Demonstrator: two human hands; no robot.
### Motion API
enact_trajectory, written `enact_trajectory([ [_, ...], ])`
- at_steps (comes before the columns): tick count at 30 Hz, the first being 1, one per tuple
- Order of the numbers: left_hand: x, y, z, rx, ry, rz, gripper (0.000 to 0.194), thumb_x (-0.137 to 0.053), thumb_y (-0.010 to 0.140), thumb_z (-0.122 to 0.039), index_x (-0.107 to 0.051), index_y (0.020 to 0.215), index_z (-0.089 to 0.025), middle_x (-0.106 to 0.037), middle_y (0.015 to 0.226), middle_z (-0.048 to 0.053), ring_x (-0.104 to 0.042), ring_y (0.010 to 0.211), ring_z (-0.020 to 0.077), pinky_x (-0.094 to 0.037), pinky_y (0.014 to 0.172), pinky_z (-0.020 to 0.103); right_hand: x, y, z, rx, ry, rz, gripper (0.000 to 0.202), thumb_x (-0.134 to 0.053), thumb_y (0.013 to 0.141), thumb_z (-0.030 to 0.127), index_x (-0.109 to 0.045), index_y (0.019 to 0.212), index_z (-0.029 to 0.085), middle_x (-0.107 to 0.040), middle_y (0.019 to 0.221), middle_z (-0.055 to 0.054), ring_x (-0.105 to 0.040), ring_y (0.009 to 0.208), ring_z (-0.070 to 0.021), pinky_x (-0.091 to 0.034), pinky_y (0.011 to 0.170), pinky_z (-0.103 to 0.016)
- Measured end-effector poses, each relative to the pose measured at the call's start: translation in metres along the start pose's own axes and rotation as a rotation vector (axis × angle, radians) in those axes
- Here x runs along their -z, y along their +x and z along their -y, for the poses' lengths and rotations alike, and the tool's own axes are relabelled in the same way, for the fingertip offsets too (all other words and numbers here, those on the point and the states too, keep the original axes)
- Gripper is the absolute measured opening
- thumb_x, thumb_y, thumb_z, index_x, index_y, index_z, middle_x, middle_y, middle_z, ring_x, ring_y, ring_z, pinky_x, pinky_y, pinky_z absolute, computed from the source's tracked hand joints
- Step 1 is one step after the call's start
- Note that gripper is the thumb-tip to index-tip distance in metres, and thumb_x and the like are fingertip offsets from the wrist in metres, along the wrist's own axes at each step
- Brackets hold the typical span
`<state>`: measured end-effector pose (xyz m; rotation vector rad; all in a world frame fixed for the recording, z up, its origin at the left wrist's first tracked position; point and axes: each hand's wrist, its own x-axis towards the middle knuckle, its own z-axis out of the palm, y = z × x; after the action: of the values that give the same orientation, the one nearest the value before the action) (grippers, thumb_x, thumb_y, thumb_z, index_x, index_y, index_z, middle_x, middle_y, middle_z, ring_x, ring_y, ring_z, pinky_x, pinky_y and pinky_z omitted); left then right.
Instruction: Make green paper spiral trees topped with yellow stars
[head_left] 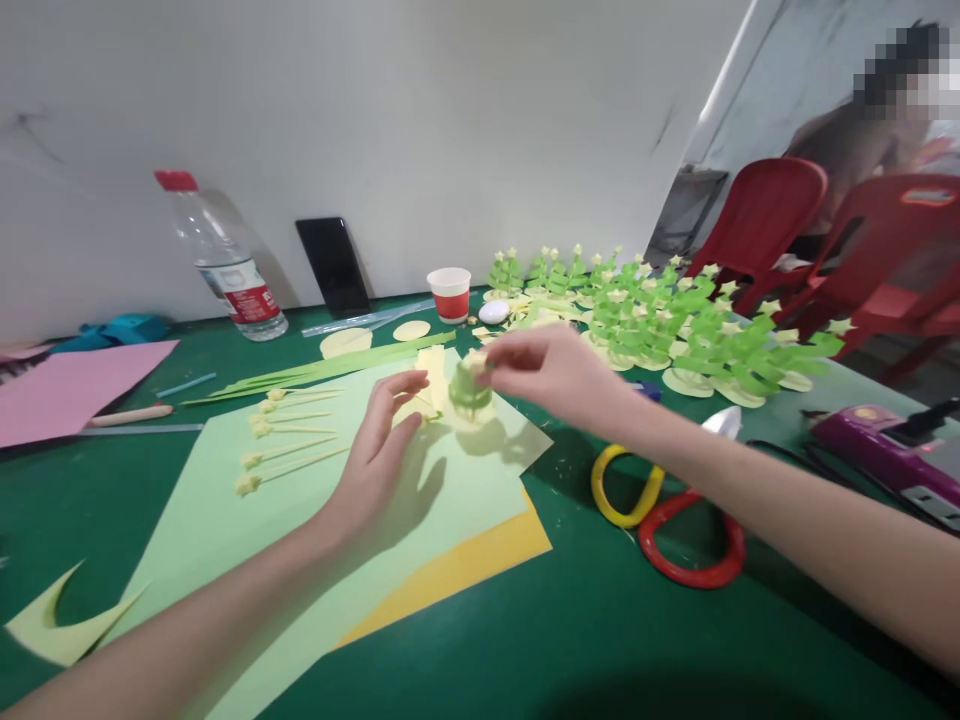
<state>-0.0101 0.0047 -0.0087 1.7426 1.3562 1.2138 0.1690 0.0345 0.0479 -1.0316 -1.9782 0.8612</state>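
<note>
My right hand [547, 370] pinches the top of a small green paper plant [471, 390] with a pale yellow tip, slightly blurred. It is over a round, pale yellow base at the far end of the light green sheets [300, 530]. To the left, my left hand [382, 430] has its thumb and fingers curved and apart, near a pale yellow paper strip [431, 362]. Several thin paper stems with yellow stars [259, 458] lie on the sheet left of that hand. Long green paper strips [330, 370] and pale paper circles [346, 343] lie beyond.
Rows of finished-looking paper plants [660, 310] stand at the back right. Scissors [697, 545] lie beneath my right forearm, near a purple power strip [885, 450]. A paper cup [450, 295], phone [334, 265] and bottle [240, 280] line the wall. Red chairs and a person are at right.
</note>
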Motion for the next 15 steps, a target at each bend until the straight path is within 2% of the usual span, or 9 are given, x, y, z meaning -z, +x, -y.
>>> enact_trajectory([
  [2, 0.0, 0.0, 0.002, 0.012, -0.02, -0.016, 0.028, -0.035, 0.084, -0.035, -0.043, 0.11, -0.027, -0.044, 0.12, 0.004, -0.037, 0.119, 0.0219, -0.036, 0.097, 0.039, 0.021, 0.007, 0.01, -0.036, -0.067, -0.177, 0.002, -0.062, 0.069, 0.014, -0.063, 0.067, 0.014, -0.059, 0.064, 0.001, -0.048, 0.054, -0.0064, -0.037, 0.052, -0.022],
  [4, 0.0, 0.0, 0.003, 0.016, -0.024, -0.017, 0.028, -0.036, 0.084, -0.035, -0.044, 0.109, -0.027, -0.045, 0.119, 0.003, -0.038, 0.118, 0.0211, -0.036, 0.097, 0.038, 0.043, 0.019, 0.015, -0.128, -0.166, -0.393, 0.003, -0.064, 0.069, 0.017, -0.064, 0.071, 0.015, -0.059, 0.066, 0.0, -0.047, 0.055, -0.0071, -0.037, 0.051, -0.022],
  [5, -0.001, 0.0, 0.003, 0.017, -0.025, -0.015, 0.027, -0.035, 0.084, -0.035, -0.044, 0.109, -0.027, -0.045, 0.118, 0.003, -0.038, 0.118, 0.0208, -0.036, 0.097, 0.038, 0.053, 0.026, 0.015, -0.148, -0.194, -0.449, 0.003, -0.063, 0.07, 0.017, -0.064, 0.073, 0.015, -0.059, 0.068, 0.0, -0.047, 0.056, -0.0073, -0.037, 0.051, -0.022],
  [7, -0.001, 0.0, 0.003, 0.02, -0.029, -0.007, 0.026, -0.036, 0.085, -0.035, -0.045, 0.108, -0.028, -0.045, 0.117, 0.002, -0.038, 0.117, 0.0206, -0.035, 0.097, 0.038, 0.071, 0.042, 0.008, -0.172, -0.257, -0.514, 0.003, -0.06, 0.071, 0.015, -0.062, 0.073, 0.014, -0.058, 0.071, -0.002, -0.046, 0.057, -0.0076, -0.038, 0.052, -0.023],
  [9, -0.001, 0.0, 0.002, 0.052, -0.039, -0.002, 0.025, -0.035, 0.085, -0.036, -0.045, 0.107, -0.029, -0.044, 0.117, 0.002, -0.038, 0.117, 0.0208, -0.036, 0.096, 0.038, 0.086, 0.058, -0.005, -0.213, -0.338, -0.553, 0.002, -0.06, 0.07, 0.015, -0.061, 0.069, 0.014, -0.054, 0.065, -0.002, -0.044, 0.053, -0.0083, -0.038, 0.052, -0.025],
  [12, -0.001, -0.001, 0.001, 0.093, -0.055, 0.005, 0.024, -0.034, 0.086, -0.037, -0.046, 0.104, -0.03, -0.044, 0.117, 0.002, -0.04, 0.115, 0.022, -0.038, 0.092, 0.038, 0.102, 0.08, -0.026, -0.284, -0.452, -0.563, 0.005, -0.063, 0.068, 0.016, -0.061, 0.069, 0.013, -0.053, 0.064, -0.002, -0.047, 0.056, -0.0104, -0.04, 0.055, -0.026],
  [15, 0.0, 0.0, 0.002, 0.071, -0.055, 0.027, 0.025, -0.034, 0.085, -0.039, -0.045, 0.105, -0.03, -0.044, 0.116, 0.004, -0.039, 0.115, 0.0233, -0.036, 0.094, 0.04, 0.111, 0.101, -0.039, -0.354, -0.565, -0.544, 0.008, -0.064, 0.068, 0.016, -0.061, 0.075, 0.012, -0.056, 0.07, -0.004, -0.052, 0.065, -0.013, -0.042, 0.06, -0.027],
])
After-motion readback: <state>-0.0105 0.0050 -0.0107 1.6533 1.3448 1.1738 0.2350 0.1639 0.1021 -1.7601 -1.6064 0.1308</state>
